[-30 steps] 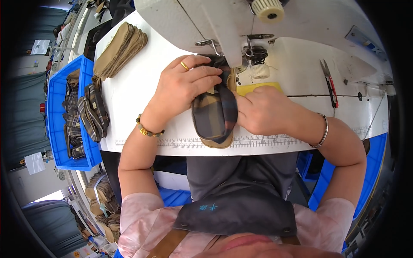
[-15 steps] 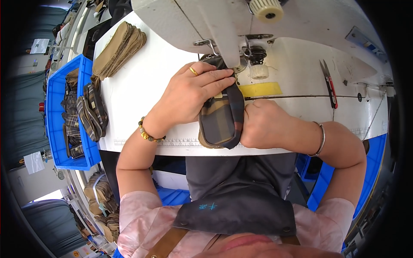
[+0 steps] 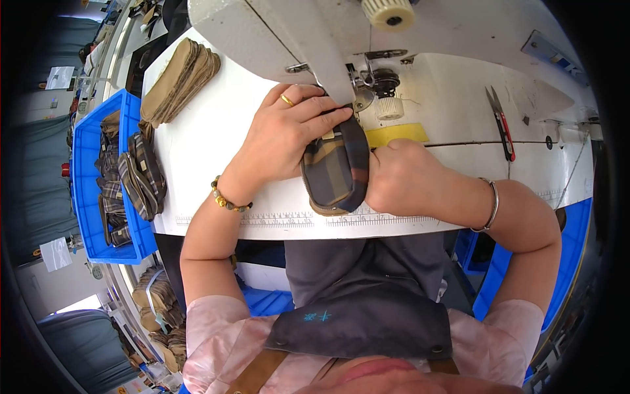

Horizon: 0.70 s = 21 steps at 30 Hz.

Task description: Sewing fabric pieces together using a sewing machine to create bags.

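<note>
A plaid zippered pouch (image 3: 336, 171) in dark grey, tan and brown lies under the head of a white sewing machine (image 3: 289, 39). My left hand (image 3: 289, 128) lies across its far left part, fingertips close to the presser foot area; the thumb is hidden, and the fingers press the fabric. My right hand (image 3: 403, 176) is curled closed against the pouch's right edge, gripping it, with its fingertips hidden. A zipper runs along the near left rim of the pouch. The needle and the stitching spot are covered by the machine head and my left fingers.
Thread snips (image 3: 502, 125) lie on the right. A stack of brown fabric pieces (image 3: 180, 79) rests at the far left. Beside the table, a blue crate (image 3: 82, 190) holds several plaid pouches. A yellow strip (image 3: 407, 134) sits on the machine bed; a ruler scale (image 3: 275, 220) follows the front edge.
The pouch has slid slightly away from me, toward the machine, and both hands have moved with it. The view has shifted a little too.
</note>
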Available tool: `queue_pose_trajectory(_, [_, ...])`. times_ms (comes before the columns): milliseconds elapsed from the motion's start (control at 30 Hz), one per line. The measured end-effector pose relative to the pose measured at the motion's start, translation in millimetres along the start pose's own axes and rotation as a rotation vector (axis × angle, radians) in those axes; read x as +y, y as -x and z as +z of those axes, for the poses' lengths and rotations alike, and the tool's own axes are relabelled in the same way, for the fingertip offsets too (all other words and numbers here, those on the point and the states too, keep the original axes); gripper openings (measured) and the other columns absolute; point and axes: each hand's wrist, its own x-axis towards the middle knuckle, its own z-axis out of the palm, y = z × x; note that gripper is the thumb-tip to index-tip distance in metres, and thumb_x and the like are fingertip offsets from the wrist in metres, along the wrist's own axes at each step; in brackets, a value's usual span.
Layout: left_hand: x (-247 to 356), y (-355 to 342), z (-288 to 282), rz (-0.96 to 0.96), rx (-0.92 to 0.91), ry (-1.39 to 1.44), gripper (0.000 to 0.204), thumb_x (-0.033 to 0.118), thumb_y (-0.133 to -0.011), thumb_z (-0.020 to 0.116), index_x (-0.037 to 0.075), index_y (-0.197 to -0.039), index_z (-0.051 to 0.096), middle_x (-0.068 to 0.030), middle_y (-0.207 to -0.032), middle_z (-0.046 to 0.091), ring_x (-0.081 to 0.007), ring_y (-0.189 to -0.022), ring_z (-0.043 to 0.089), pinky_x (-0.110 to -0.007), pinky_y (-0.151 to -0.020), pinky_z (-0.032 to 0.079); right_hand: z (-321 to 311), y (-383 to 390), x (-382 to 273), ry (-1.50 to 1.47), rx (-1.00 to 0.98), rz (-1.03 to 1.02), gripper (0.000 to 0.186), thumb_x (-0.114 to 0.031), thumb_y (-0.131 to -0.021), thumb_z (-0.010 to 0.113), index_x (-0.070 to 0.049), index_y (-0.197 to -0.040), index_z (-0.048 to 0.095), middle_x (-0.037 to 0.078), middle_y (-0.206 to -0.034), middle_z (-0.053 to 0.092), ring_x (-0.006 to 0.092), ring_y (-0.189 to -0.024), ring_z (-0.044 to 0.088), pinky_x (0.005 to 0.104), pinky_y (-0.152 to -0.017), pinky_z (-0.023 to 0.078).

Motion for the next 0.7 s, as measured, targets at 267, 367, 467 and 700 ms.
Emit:
queue_pose_trajectory(267, [53.8, 15.7, -23.0, 0.028, 0.119, -0.123, 0.05, 0.014, -0.063, 0.077, 0.006, -0.112, 0.073, -0.0047, -0.112, 0.074, -0.0233, -0.103, 0.069, -0.037, -0.085, 0.056, -5.2, 0.7, -6.8, -0.037, 0.02, -0.035, 0.021, -0.011, -0.067, 0.069, -0.008, -0.053, 0.053, 0.004, -0.055, 0.049, 0.0175, -0.048, 0.05, 0.0324, -0.043, 0.038])
queue_pose_trajectory(367, [58.2, 18.1, -27.8, -0.1, -0.125, -0.064, 0.059, 0.012, -0.059, 0.077, 0.007, -0.117, 0.07, -0.0058, -0.12, 0.071, -0.0239, -0.1, 0.068, -0.036, -0.082, 0.056, -13.3, 1.6, -14.9, 0.006, -0.007, -0.042, 0.017, -0.013, -0.064, 0.066, -0.011, -0.056, 0.052, 0.002, -0.055, 0.047, 0.0154, -0.048, 0.047, 0.0299, -0.044, 0.034])
queue_pose_trajectory(467, [62.5, 13.9, -27.0, -0.127, -0.187, -0.071, 0.069, 0.011, -0.055, 0.077, 0.008, -0.123, 0.068, -0.0054, -0.128, 0.068, -0.0241, -0.096, 0.066, -0.035, -0.08, 0.056, -15.4, 5.1, -20.5, 0.03, -0.04, -0.058, 0.013, -0.015, -0.064, 0.065, -0.012, -0.059, 0.053, 0.0, -0.055, 0.044, 0.0138, -0.048, 0.045, 0.0284, -0.044, 0.031])
queue_pose_trajectory(700, [57.5, 17.1, -24.6, -0.121, -0.22, -0.04, 0.065, 0.01, -0.055, 0.076, 0.009, -0.12, 0.071, -0.0029, -0.131, 0.067, -0.0246, -0.101, 0.064, -0.036, -0.085, 0.055, -15.6, 4.1, -25.8, 0.078, -0.023, -0.103, 0.01, -0.016, -0.065, 0.065, -0.011, -0.062, 0.056, 0.0, -0.057, 0.044, 0.0117, -0.049, 0.045, 0.0272, -0.045, 0.029])
